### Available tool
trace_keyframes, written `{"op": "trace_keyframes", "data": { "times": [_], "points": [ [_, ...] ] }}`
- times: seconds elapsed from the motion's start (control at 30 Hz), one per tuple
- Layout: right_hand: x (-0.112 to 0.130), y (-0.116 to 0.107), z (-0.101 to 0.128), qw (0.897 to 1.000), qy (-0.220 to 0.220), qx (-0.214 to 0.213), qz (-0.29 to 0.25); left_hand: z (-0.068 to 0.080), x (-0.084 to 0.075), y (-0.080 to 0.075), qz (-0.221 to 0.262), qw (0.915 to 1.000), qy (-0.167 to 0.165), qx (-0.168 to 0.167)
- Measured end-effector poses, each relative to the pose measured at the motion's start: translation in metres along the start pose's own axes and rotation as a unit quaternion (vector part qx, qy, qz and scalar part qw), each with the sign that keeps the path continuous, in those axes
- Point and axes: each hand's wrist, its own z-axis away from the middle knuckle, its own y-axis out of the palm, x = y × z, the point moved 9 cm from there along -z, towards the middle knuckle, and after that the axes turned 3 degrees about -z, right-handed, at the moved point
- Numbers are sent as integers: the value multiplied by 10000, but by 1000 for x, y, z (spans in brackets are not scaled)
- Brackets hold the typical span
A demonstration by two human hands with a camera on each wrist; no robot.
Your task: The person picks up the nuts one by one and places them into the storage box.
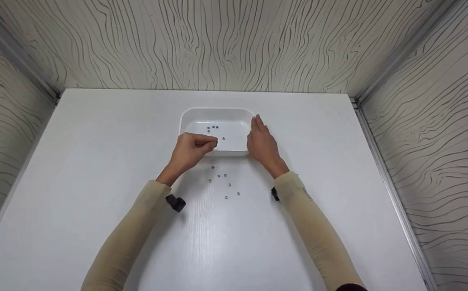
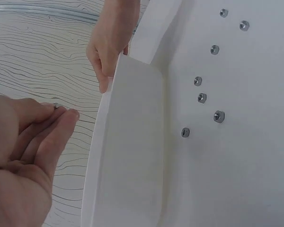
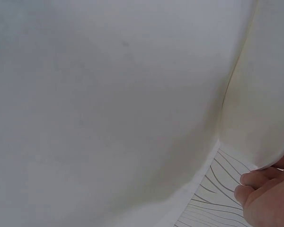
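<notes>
Though pinched, nut (image 2: 56,107) prob. half-hidden.

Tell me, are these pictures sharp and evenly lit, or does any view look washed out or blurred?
Head view: soft even light, faint shadows under the arms, sharp enough to count the small nuts on the table. Left wrist view: the nuts are crisp, the near left hand blurs. Right wrist view: nearly all pale, featureless tray wall, with the right hand soft at the corner.
</notes>
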Motion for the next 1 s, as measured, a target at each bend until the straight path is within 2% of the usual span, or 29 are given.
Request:
{"op": "trace_keyframes", "data": {
  "times": [0.27, 0.6, 0.8, 1.0],
  "points": [
    [0, 1, 1, 10000, 19, 42, -14, -9, 5, -7, 233, 9990, -246, -289],
    [1, 0, 0, 10000, 5, 41, -38, -24, 14, -8, 1155, 9893, -739, -493],
    [1, -1, 0, 10000, 4, 23, -60, -36, 16, -6, 1476, 9803, -1227, -454],
    [-1, 1, 0, 9999, 49, 14, -126, -43, 25, -3, 1679, 9665, -1883, -483]
  ]
}}
